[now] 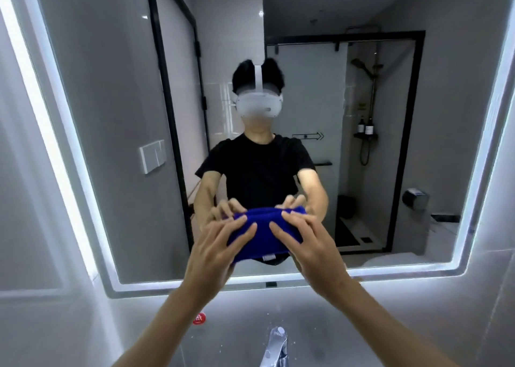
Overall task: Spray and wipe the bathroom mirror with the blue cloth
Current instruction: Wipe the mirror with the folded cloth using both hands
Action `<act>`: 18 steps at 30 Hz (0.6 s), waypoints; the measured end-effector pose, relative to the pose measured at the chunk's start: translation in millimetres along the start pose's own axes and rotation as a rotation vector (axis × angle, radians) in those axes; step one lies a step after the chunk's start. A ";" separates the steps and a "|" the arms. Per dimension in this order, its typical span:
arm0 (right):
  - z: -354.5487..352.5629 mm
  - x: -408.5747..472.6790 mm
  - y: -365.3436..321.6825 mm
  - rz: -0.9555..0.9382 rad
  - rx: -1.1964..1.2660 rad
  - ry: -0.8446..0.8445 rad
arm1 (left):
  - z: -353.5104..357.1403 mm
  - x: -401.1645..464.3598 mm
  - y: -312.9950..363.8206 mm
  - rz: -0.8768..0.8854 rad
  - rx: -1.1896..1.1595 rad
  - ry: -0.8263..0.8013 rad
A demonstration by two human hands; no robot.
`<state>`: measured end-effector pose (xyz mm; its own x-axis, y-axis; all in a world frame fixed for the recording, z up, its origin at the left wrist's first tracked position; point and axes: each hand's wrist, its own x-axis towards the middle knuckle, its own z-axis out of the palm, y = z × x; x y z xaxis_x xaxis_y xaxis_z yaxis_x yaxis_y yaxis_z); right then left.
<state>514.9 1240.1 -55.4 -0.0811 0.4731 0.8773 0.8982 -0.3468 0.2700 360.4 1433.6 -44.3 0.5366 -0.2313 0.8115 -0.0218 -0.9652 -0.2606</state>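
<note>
Both hands press the folded blue cloth (262, 231) flat against the mirror (111, 115).
Left hand (214, 251) and right hand (312, 244) spread straight fingers over it, probably for even wiping pressure.

You have two hands up, your left hand (216, 248) and your right hand (312, 244), and between them one blue cloth (264, 234) folded against one mirror (111, 115) with a lit border. Below your hands there is one chrome faucet (276, 347), and below and just inside your left forearm one red round sticker (199, 318). Reflected in the glass above and to the right of your right hand you can count two dark bottles (365, 126) on a shelf, one shower head (358, 64) and one paper holder (415, 199), with one white wall switch (152, 156) reflected above and left of your left hand.
</note>
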 end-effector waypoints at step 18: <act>23.8 -95.1 -35.0 0.093 0.081 -0.245 | 43.5 -78.4 47.3 -0.128 -0.137 -0.284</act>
<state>501.4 1226.6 -157.7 0.1018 0.6273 0.7721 0.9294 -0.3368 0.1512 353.9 1411.5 -143.1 0.7555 -0.0823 0.6500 -0.0417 -0.9961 -0.0777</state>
